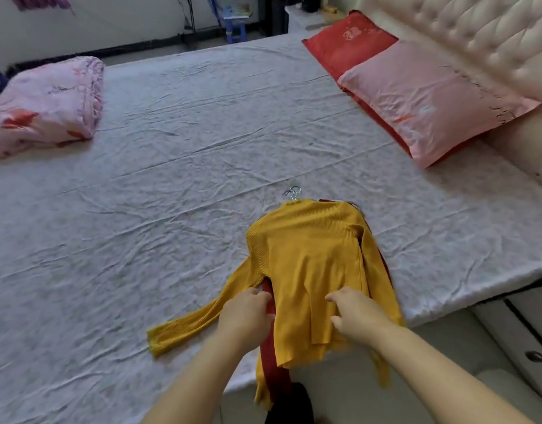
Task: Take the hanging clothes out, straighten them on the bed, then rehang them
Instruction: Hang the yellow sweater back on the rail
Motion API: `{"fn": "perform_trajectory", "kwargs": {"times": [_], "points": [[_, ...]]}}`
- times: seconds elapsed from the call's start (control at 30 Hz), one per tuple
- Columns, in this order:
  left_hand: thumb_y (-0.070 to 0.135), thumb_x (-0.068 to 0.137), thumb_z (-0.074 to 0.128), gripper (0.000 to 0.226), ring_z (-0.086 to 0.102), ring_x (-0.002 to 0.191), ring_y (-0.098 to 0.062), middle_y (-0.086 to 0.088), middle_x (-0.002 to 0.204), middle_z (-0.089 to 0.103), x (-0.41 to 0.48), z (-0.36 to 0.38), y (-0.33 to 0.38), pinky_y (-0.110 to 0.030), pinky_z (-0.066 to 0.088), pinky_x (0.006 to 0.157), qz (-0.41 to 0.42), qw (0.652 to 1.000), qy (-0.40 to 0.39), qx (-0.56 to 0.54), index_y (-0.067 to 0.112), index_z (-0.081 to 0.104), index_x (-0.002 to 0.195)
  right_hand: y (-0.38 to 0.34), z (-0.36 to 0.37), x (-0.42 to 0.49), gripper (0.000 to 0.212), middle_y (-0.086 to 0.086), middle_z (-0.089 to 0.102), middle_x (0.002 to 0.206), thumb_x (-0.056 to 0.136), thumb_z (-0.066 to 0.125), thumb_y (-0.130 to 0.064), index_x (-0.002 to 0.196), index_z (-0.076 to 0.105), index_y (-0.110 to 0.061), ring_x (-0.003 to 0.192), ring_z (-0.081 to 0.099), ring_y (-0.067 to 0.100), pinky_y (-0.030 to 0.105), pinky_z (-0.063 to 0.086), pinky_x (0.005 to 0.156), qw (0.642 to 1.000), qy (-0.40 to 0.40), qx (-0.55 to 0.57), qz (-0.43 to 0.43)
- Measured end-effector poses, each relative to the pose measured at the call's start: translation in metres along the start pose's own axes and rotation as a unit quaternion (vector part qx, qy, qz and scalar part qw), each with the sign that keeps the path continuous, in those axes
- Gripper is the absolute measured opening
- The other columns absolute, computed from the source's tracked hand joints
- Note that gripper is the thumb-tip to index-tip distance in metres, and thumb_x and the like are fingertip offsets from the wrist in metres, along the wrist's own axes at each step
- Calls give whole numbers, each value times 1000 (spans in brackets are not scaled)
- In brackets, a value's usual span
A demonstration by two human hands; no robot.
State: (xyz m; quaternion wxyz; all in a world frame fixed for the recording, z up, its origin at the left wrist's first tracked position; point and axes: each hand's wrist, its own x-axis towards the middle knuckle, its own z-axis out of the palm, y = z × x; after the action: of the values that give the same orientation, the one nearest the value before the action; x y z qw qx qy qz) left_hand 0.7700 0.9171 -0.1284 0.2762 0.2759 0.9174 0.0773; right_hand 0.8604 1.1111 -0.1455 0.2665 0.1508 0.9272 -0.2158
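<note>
A mustard-yellow ribbed sweater (309, 258) lies face up on the bed (172, 185) near its front edge, on top of a dark red garment (268, 350) that shows along its sides. Metal hanger hooks (292, 192) stick out past the collar. One yellow sleeve stretches to the lower left. My left hand (245, 310) has its fingers curled around the red garment beside the sweater's left side. My right hand (354, 313) rests on the sweater's lower right part, fingers bent into the fabric. A black item (294, 402) hangs below the bed edge.
A folded pink floral quilt (46, 105) sits at the bed's far left. A pink pillow (431, 99) lies on a red pillow (349, 41) by the tufted headboard (477, 35) at right. A nightstand with drawers (523, 332) stands at lower right.
</note>
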Motion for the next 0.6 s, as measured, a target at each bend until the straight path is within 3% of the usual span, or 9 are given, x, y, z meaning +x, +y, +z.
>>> {"fn": "perform_trajectory", "kwargs": {"times": [0.27,0.6], "points": [[36,95,46,44,46,117,-16,4,134,43,72,-17,1,-29,44,89,-11,999,-11,-35,26,39,137,11,-39,74,46,2,43,137,94,49,-27,138,40,-22,124,44,19,31,41,101,999,-31,-14,-11],[37,94,46,44,47,117,-15,7,133,45,158,-16,5,-29,44,93,-112,989,-2,-91,28,40,137,54,-92,235,43,4,44,137,93,50,-23,135,45,-20,123,46,23,34,43,100,993,-97,-61,-42]]}}
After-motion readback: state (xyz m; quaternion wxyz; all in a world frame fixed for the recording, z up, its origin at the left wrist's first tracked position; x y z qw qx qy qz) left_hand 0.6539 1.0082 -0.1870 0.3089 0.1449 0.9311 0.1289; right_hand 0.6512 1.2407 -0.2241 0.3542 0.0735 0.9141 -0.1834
